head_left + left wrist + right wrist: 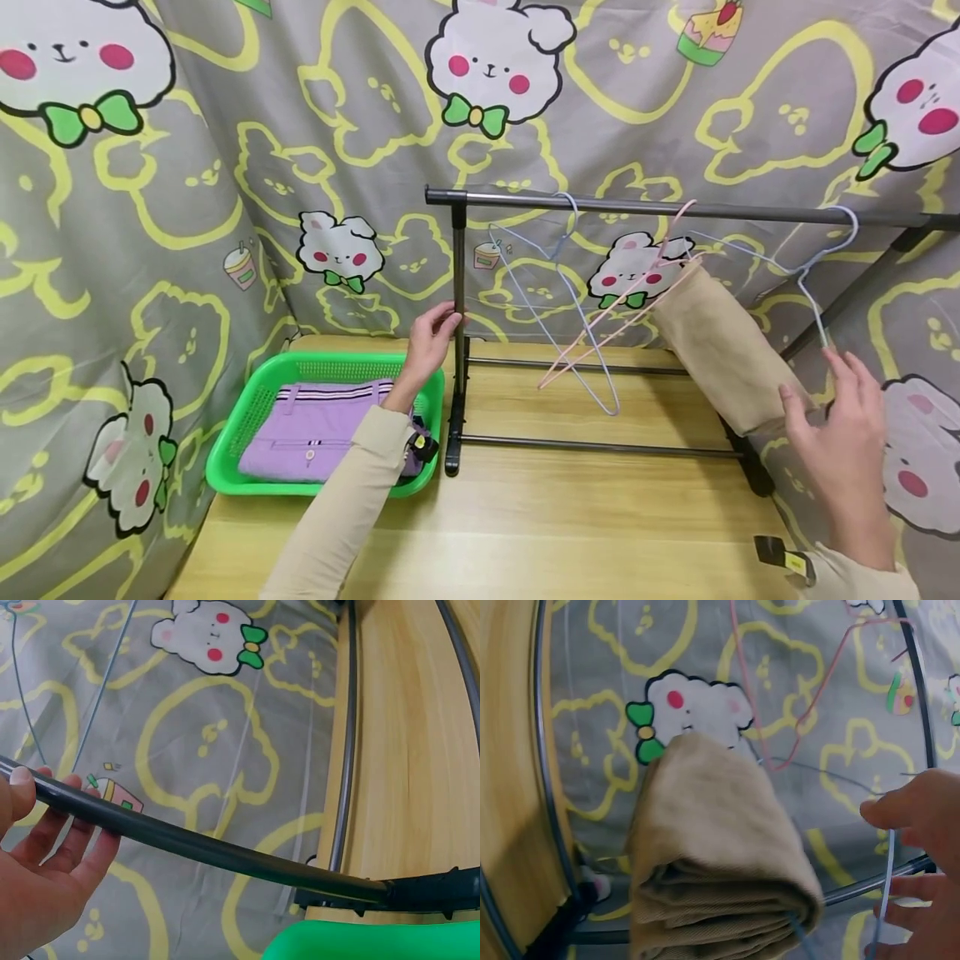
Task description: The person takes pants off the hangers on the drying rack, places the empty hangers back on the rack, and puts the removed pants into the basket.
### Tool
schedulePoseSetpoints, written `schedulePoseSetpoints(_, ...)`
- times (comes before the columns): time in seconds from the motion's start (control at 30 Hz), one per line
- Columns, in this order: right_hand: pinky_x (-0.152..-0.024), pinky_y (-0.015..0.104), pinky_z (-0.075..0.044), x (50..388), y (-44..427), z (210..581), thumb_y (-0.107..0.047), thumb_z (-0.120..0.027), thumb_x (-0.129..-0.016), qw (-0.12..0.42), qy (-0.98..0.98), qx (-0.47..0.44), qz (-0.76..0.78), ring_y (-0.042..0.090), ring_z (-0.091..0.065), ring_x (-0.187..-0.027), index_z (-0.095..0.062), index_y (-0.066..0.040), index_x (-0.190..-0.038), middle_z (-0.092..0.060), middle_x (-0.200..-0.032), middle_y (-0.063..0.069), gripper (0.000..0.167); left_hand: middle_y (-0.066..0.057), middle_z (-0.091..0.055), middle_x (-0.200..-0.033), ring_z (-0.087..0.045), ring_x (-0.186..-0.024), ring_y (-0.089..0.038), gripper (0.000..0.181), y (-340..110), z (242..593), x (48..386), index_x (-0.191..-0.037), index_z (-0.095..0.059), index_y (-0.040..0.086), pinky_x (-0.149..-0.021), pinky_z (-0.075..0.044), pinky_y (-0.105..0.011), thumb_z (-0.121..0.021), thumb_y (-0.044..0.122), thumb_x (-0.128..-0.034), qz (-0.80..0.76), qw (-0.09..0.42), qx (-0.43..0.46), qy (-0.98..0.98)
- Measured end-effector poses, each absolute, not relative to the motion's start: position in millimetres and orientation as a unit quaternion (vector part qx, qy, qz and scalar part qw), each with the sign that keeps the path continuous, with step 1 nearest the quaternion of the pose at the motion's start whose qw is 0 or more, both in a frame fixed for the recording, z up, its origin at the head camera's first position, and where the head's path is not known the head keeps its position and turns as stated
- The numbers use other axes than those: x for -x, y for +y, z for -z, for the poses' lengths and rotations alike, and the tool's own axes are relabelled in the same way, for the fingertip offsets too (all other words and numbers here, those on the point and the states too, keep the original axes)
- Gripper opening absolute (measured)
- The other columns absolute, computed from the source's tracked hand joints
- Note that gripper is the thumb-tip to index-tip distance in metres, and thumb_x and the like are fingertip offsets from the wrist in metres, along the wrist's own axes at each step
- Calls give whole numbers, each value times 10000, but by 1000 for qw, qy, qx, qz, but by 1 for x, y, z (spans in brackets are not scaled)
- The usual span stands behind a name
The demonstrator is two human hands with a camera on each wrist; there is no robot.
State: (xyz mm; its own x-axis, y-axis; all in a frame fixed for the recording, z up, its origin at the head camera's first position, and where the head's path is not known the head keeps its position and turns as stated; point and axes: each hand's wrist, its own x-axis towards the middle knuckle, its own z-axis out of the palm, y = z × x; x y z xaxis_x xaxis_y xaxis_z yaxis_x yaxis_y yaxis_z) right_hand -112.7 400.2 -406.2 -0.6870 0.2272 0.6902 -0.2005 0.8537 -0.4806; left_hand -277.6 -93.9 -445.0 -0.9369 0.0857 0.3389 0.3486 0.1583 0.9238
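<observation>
At the rack's left post (459, 275), gripping with the left hand (429, 348), with thumb on one side and fingers on the other. Over by the right blue hanger (816, 304), reaching with the right hand (843, 421), held wide, with thumb well apart from fingers and close about the wire. Cannot tell for certain whether touching that wire or just beside it.

Folded over the lower bar of that same hanger: a brown garment (723, 350), hanging tilted below the rail (517, 201), with several layers showing at the near end in the right wrist view. Bare on the rail farther left: a pink hanger (662, 250) and a left blue hanger (555, 258), overlapping in the head view.

Left of the rack, inside the green basket (225, 433) on the counter (570, 517): a purple garment (322, 433), folded flat, untouched by either hand and partly covered by the left sleeve (337, 492).

Judging from all this, perhaps halfway along. Apparently done with getting the brown garment onto a hanger, or down to settling it; left with the purple garment, not yet lifted out. Cannot tell about anything beneath it.
</observation>
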Motion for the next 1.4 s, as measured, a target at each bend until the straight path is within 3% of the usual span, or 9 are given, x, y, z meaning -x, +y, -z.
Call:
schedulePoseSetpoints(0.17, -1074, 687, -318, 117, 400, 418, -49, -604, -948, 375, -884, 47, -275, 553, -465, -1252, -364, -68, -1583, -497, -1404, 348, 679, -338, -686, -1106, -665, -1064, -465, 241, -94, 424, 261, -1215, -653, -127, -942, -525, -590, -546, 10, -1047, 640, 108, 151, -746)
schedulePoseSetpoints(0.3, -970, 357, -422, 120, 395, 421, -30, -564, -987, 391, -876, 75, -274, 125, -600, -1002, -428, -64, -1549, -621, -1190, 266, 579, -326, -694, -1090, -674, -1042, -449, 237, -95, 428, 260, -1196, -664, -121, -911, -535, -590, -549, 27, -1050, 636, 126, 150, -746)
schedulePoseSetpoints(0.37, -849, 190, -366, 120, 393, 419, -49, -550, -1002, 400, -867, 93, -282, -84, -496, -863, -485, -64, -1515, -641, -1046, 138, 517, -319, -699, -1073, -678, -1022, -447, 234, -94, 429, 260, -1184, -670, -116, -885, -543, -585, -546, 34, -1053, 630, 138, 154, -749)
schedulePoseSetpoints(0.43, -733, 114, -326, 120, 392, 416, -71, -539, -1011, 400, -857, 114, -304, -166, -420, -762, -537, -60, -1477, -607, -942, -6, 466, -313, -703, -1061, -680, -1008, -449, 231, -93, 430, 261, -1176, -679, -105, -868, -550, -578, -547, 40, -1055, 626, 146, 159, -749)
schedulePoseSetpoints(0.53, -539, 109, -326, 119, 389, 408, -117, -546, -1019, 376, -824, 154, -395, -82, -416, -586, -594, -86, -1426, -540, -809, -125, 411, -312, -705, -1058, -681, -1003, -453, 235, -91, 430, 262, -1177, -680, -105, -857, -558, -562, -547, 47, -1056, 623, 151, 162, -750)
schedulePoseSetpoints(0.7, -332, 225, -243, 120, 387, 395, -115, -598, -1023, 313, -665, 160, -659, 71, -380, -393, -673, -72, -1244, -504, -601, 1, 237, -303, -711, -1058, -688, -1010, -436, 240, -91, 429, 262, -1182, -679, -120, -865, -554, -573, -564, 43, -1048, 631, 149, 156, -745)
schedulePoseSetpoints(0.87, -391, 317, -69, 117, 392, 392, -119, -555, -1054, 235, -548, 74, -799, 124, -213, -408, -686, 25, -1038, -411, -570, 13, 196, -321, -704, -1063, -688, -1003, -437, 233, -90, 431, 261, -1187, -684, -109, -852, -560, -553, -570, 33, -1042, 628, 146, 149, -750)
schedulePoseSetpoints(1.03, -406, 286, -18, 111, 397, 394, -81, -509, -1072, 180, -484, 18, -856, 164, -104, -485, -644, 37, -908, -269, -581, 33, 242, -296, -717, -1053, -688, -1006, -452, 235, -88, 431, 261, -1200, -678, -108, -859, -572, -528, -575, 25, -1037, 623, 141, 146, -755)
schedulePoseSetpoints(1.4, -379, 255, 12, 109, 388, 386, 22, -553, -1026, 269, -442, 28, -855, 152, -111, -447, -622, 131, -845, -347, -530, 50, 222, -336, -695, -1065, -675, -992, -475, 229, -88, 430, 261, -1187, -678, -110, -858, -561, -567, -566, 27, -1042, 626, 142, 148, -752)
